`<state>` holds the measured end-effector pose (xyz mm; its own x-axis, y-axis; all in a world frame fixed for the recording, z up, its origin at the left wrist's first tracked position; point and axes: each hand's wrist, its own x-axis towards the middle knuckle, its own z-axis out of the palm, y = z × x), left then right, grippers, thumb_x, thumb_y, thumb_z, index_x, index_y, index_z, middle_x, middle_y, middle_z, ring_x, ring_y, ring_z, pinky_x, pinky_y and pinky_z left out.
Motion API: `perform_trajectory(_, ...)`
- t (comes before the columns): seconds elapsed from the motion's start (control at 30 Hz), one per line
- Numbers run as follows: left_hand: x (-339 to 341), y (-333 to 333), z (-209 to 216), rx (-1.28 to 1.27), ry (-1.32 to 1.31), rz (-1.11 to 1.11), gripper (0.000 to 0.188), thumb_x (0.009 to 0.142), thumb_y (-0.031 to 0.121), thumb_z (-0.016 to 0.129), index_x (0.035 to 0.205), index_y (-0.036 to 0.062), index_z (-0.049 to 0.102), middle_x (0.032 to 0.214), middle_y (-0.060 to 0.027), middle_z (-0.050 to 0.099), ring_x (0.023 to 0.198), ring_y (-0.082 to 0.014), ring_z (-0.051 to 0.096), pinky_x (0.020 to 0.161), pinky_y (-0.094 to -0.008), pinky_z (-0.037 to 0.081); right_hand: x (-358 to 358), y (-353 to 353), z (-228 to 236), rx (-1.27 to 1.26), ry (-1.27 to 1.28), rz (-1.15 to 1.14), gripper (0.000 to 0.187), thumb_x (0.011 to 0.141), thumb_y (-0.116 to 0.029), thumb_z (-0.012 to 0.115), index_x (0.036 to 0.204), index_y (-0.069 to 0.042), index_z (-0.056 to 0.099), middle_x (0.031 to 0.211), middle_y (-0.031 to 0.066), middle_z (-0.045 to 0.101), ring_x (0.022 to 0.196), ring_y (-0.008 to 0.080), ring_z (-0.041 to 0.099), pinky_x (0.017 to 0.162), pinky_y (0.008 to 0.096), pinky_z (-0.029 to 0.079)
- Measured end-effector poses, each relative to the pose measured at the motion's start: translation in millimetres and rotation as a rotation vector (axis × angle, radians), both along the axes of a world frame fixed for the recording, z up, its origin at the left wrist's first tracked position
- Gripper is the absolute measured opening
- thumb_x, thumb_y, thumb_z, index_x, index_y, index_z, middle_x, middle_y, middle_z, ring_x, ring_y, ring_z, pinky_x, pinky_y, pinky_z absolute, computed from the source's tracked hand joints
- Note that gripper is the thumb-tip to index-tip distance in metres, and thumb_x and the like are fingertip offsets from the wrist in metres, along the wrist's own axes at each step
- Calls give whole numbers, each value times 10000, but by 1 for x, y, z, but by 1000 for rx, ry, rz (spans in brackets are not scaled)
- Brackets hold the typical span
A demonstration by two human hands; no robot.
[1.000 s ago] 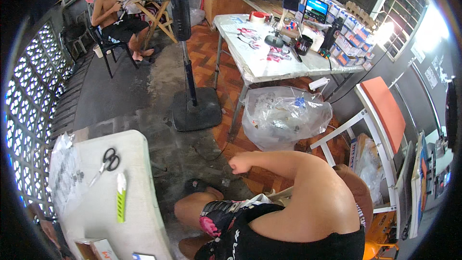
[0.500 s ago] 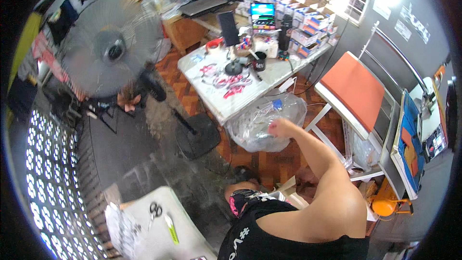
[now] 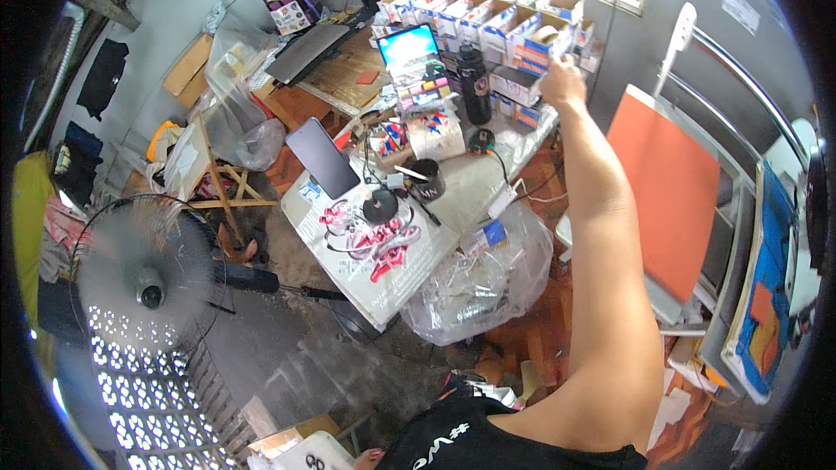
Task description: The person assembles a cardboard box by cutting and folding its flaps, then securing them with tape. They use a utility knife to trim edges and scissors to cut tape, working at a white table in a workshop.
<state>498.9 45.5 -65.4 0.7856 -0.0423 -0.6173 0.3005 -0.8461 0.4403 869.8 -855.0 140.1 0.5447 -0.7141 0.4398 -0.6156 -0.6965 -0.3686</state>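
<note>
My right arm stretches far forward, and my right hand (image 3: 564,83) is at the right end of the cardboard boxes (image 3: 533,42), by their front side. Its fingers look curled together; what they hold, if anything, is hidden. Those boxes are open-topped, white with blue and orange, and stand in rows like bins at the back of the white worktable (image 3: 379,296). A black bottle (image 3: 474,87) stands left of the hand. Only a bit of my left hand (image 3: 369,459) shows at the lower edge, beside the small white table (image 3: 318,451); its fingers are mostly cut off.
The worktable also bears a tablet (image 3: 411,50), a phone (image 3: 322,157), a black mug (image 3: 425,179) and pink-red printed pieces (image 3: 387,252). A clear plastic bag (image 3: 479,283) hangs at its near side. An orange-topped press (image 3: 662,196) stands right, a spinning fan (image 3: 150,287) left.
My right hand has moved from above the plastic bag up and forward to the boxes. The view has shifted closer to the worktable, and my left hand now shows at the lower edge.
</note>
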Motion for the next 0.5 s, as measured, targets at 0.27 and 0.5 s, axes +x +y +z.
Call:
perform_trajectory(0.27,-1,-10,25,-61,-60,190,202,939,221,693,983,26,716,945,-158,714,908,-328,674,839,-414,535,64,-92,28,-380,219,-48,354,933,-258,607,1278,-284,682,1511,90,453,1391,339,463,1060,523,472)
perform_trajectory(0.5,-30,31,5,251,49,-358,361,881,422,698,1081,127,759,960,-190,726,925,-326,695,838,-493,542,64,-71,63,-327,147,-84,294,987,-290,550,1235,-254,704,1479,106,508,1426,354,415,1156,636,283)
